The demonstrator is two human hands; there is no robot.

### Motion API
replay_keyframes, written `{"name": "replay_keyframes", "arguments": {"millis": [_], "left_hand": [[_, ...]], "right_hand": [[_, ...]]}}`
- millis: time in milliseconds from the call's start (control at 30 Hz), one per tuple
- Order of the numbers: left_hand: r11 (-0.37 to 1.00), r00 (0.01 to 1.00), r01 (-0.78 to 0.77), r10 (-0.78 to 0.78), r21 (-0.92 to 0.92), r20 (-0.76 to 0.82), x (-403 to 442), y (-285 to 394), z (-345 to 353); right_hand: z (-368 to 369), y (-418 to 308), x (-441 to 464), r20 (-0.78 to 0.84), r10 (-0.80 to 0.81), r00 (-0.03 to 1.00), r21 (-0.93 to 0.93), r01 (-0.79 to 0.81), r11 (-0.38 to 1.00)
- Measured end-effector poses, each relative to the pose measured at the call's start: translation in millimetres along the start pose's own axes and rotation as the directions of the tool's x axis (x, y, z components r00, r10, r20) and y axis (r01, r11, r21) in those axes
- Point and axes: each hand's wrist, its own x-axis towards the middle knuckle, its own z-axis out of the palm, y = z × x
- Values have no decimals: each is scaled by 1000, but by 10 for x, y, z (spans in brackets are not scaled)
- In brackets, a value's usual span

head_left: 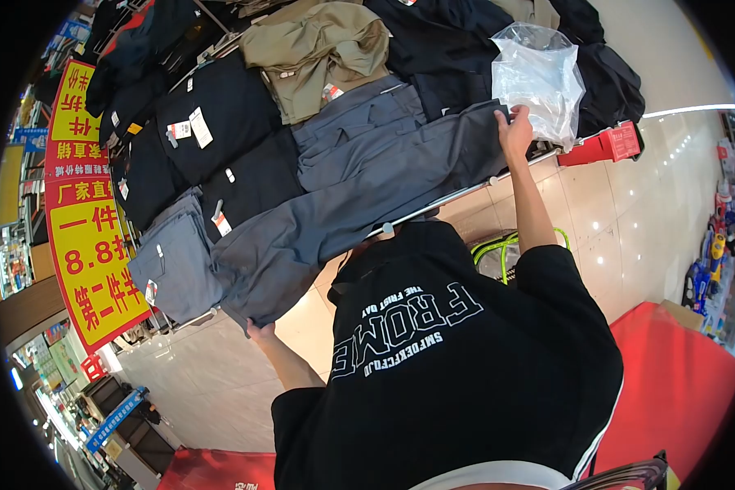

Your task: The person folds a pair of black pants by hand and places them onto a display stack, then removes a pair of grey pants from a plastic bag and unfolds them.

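A pair of dark grey trousers (367, 188) lies stretched lengthwise across the near side of a clothes-covered display. My left hand (260, 329) pinches its lower left end, which hangs over the rail. At the upper right, my right hand (514, 133) grips the other end, thumb and fingers closed on the cloth. Just beyond that hand lies a crumpled clear plastic bag (539, 77). Folded grey trousers (175, 257) sit near the left end, and another grey folded pair (359, 122) is behind the stretched one.
Folded black garments (216, 106) with tags and a khaki garment (318, 49) cover the display. A metal rail (441, 200) runs along its near edge. A yellow and red sign (90, 253) stands at left. Below the rail is a bag with green trim (502, 253).
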Motion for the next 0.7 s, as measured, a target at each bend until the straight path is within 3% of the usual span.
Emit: {"name": "replay_keyframes", "arguments": {"millis": [33, 100, 233, 300, 367, 433, 500, 567, 633, 700], "left_hand": [[1000, 1000, -1, 1, -5, 2, 1, -12, 3], [1000, 1000, 1, -1, 0, 13, -2, -33, -1], [1000, 997, 0, 0, -3, 82, 64, -37, -93], [1000, 976, -25, 24, 0, 216, 188, -39, -223], [998, 978, -25, 35, -53, 206, -150, -111, -135], [995, 973, 63, -42, -84, 228, -131, -111, -227], [990, 972, 69, -38, -125, 233, -157, -82, -260], [985, 959, -115, 144, -130, 243, -154, -48, -279], [968, 950, -210, 235, -139, 204, -257, 15, -218], [879, 827, -457, 477, -137, 297, -263, 69, -186]], "right_hand": [[20, 44, 0, -2, -1, 1000, 0, 1, 1000], [107, 213, 11, 95, 140, 986, -274, -110, 956], [166, 511, 19, 149, 223, 963, -348, -160, 924], [217, 592, 5, 150, 264, 953, -422, -179, 889], [251, 676, 43, 227, 285, 931, -475, -150, 867], [261, 740, 61, 266, 271, 925, -499, -109, 860], [272, 838, 67, 276, 130, 952, -431, 2, 903], [293, 877, 55, 190, -136, 972, -242, 181, 953], [179, 701, 1, 140, -144, 980, -64, 154, 986], [221, 616, 16, 116, -159, 981, 11, 158, 987]]}}
